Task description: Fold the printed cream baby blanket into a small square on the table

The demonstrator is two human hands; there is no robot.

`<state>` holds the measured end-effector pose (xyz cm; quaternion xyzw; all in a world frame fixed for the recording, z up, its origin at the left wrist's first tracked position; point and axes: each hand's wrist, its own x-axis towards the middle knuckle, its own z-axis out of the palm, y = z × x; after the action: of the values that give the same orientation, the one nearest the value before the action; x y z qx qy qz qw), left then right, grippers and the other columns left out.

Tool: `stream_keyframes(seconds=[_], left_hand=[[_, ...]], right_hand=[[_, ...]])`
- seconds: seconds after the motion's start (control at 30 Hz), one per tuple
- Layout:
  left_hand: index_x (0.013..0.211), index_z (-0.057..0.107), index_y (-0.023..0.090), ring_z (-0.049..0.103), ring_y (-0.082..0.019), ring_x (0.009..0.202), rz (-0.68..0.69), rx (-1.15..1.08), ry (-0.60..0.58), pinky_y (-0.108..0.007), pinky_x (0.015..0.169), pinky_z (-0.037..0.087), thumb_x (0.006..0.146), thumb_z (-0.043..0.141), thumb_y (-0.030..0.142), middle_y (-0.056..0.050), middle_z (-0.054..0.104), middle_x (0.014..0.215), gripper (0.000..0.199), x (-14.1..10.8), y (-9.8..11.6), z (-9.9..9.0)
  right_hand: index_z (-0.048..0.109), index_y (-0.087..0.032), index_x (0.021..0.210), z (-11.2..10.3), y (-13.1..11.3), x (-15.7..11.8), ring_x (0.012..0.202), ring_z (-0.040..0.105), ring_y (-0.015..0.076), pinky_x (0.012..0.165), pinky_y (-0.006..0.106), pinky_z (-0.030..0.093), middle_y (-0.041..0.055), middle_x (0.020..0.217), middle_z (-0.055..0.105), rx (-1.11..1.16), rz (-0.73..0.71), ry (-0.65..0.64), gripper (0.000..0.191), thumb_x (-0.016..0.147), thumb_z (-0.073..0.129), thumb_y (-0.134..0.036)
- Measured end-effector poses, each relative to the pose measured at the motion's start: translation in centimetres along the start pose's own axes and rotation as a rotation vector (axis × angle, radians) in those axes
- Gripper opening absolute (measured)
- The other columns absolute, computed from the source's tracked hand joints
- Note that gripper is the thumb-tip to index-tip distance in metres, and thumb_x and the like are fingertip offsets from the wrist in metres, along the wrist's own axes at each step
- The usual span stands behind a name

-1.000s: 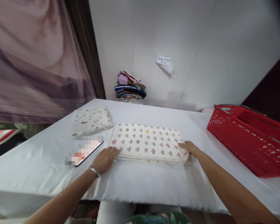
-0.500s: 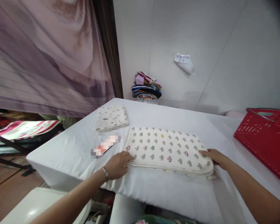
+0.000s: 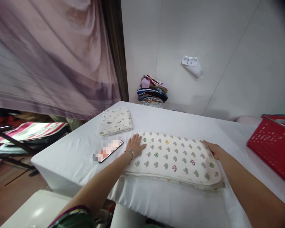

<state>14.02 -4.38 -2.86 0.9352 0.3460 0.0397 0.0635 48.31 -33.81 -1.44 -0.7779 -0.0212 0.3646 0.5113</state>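
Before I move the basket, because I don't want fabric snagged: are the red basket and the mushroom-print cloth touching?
Apart. The head view plainly shows white table cover between the red basket and the mushroom-print cloth.

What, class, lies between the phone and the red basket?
In the head view, the folded mushroom-print cloth lies between the phone and the red basket; the left hand rests on its left end, the right hand at its right end.
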Motion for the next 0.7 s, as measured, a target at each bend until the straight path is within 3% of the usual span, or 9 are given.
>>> stream_keyframes(seconds=[0.1, 0.23, 0.37, 0.43, 0.6, 0.7], left_hand=[[0.137, 0.030, 0.015, 0.011, -0.025, 0.135, 0.016, 0.024, 0.002, -0.047, 0.107, 0.015, 0.085, 0.026, 0.057, -0.009, 0.016, 0.147, 0.067, -0.2, -0.4, 0.4], [0.137, 0.030, 0.018, 0.012, -0.024, 0.135, 0.049, 0.053, 0.014, -0.049, 0.106, 0.016, 0.086, 0.025, 0.056, -0.007, 0.017, 0.147, 0.063, -0.5, -0.6, 0.1], [0.136, 0.033, 0.020, 0.013, -0.024, 0.135, 0.091, 0.066, 0.019, -0.049, 0.106, 0.016, 0.086, 0.026, 0.054, -0.006, 0.019, 0.147, 0.060, -0.5, -0.5, 0.1], [0.136, 0.032, 0.020, 0.013, -0.023, 0.135, 0.089, 0.065, 0.013, -0.049, 0.106, 0.017, 0.086, 0.026, 0.054, -0.006, 0.019, 0.147, 0.060, -0.5, -0.5, 0.2], [0.135, 0.034, 0.020, 0.013, -0.024, 0.135, 0.091, 0.071, 0.028, -0.050, 0.105, 0.019, 0.086, 0.027, 0.053, -0.006, 0.020, 0.146, 0.059, -0.4, -0.5, 0.4], [0.136, 0.033, 0.020, 0.014, -0.024, 0.135, 0.095, 0.076, 0.030, -0.051, 0.105, 0.019, 0.087, 0.027, 0.053, -0.006, 0.020, 0.146, 0.059, -0.4, -0.4, 0.3]], right_hand=[[0.063, -0.013, 0.076, 0.0, -0.4, 0.9, 0.075, 0.065, 0.0246, 0.064, 0.033, 0.053, 0.0156, 0.078, 0.068, -0.069, 0.070, 0.025, 0.034, 0.070, 0.062, -0.046], [0.063, -0.011, 0.086, 0.1, -0.1, 1.9, 0.076, 0.064, 0.0241, 0.059, 0.029, 0.050, 0.0158, 0.087, 0.068, -0.204, -0.066, 0.214, 0.036, 0.068, 0.063, -0.042], [0.061, -0.012, 0.098, -0.1, 0.8, 2.8, 0.093, 0.059, 0.0259, 0.067, 0.029, 0.047, 0.0149, 0.104, 0.063, -0.306, -0.188, 0.380, 0.044, 0.066, 0.062, -0.043], [0.062, -0.012, 0.097, -0.2, 0.8, 3.1, 0.093, 0.058, 0.0259, 0.068, 0.029, 0.046, 0.0147, 0.104, 0.063, -0.350, -0.208, 0.384, 0.046, 0.064, 0.063, -0.044], [0.065, -0.011, 0.087, -0.5, -0.5, 2.9, 0.069, 0.062, 0.0219, 0.058, 0.029, 0.046, 0.0136, 0.080, 0.067, -0.415, -0.153, 0.293, 0.050, 0.068, 0.055, -0.056], [0.065, -0.010, 0.085, -0.1, -1.1, 2.6, 0.077, 0.062, 0.0233, 0.064, 0.030, 0.046, 0.0155, 0.085, 0.066, -0.520, -0.169, 0.345, 0.048, 0.074, 0.048, -0.054]])
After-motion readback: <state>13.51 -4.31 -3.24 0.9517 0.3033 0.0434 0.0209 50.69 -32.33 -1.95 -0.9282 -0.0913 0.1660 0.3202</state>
